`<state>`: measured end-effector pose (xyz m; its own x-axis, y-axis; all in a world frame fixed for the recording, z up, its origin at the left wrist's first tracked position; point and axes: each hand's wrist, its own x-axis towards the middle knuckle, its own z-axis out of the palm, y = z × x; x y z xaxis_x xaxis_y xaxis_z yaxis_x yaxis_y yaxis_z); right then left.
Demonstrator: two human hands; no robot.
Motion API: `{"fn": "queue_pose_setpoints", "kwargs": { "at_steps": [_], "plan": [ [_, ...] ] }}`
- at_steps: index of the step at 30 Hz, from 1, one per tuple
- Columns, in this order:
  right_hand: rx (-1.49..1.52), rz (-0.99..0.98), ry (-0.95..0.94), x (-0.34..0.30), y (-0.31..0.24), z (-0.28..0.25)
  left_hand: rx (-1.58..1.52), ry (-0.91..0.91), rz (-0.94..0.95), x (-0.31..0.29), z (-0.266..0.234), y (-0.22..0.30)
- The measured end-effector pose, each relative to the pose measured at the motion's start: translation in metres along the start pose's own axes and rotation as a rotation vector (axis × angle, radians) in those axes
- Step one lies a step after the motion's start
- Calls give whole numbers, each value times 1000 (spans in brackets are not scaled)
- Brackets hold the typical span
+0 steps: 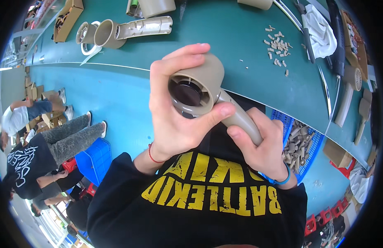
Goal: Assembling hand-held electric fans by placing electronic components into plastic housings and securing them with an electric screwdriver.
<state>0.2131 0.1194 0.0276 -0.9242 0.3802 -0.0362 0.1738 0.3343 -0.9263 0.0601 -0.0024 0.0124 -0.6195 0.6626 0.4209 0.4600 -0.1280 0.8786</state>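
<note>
A beige hair dryer (216, 72) is held up in front of my chest, just past the near edge of the green table. Its round barrel faces me, and a dark disc with ribs around it shows inside the opening. My left hand (168, 97) wraps around the barrel, fingers over the top and thumb below the rim. Around the handle (241, 118), which slants down to the right, my right hand (262, 144) is closed with its thumb along the near side.
Beige housing parts (111, 35) lie at the far left of the table (224, 33). Small beige pieces (277, 46) are scattered right of centre. A white cloth (321, 35) and black power screwdriver (337, 45) lie farther right. A blue crate (314, 153) holds beige parts. People stand at left.
</note>
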Motion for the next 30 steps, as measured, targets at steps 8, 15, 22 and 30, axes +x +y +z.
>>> {"fn": "queue_pose_setpoints", "kwargs": {
  "at_steps": [8,15,22,30],
  "plan": [
    [120,84,-78,-2,10,-2,51,-108,67,9,-6,4],
    [413,141,-28,-4,4,5,-266,54,-70,-3,21,-6],
    [197,29,91,-7,4,12,-143,138,62,-7,30,-7],
    [465,212,10,-3,-3,14,-129,-16,-48,5,14,-3]
  ]
}}
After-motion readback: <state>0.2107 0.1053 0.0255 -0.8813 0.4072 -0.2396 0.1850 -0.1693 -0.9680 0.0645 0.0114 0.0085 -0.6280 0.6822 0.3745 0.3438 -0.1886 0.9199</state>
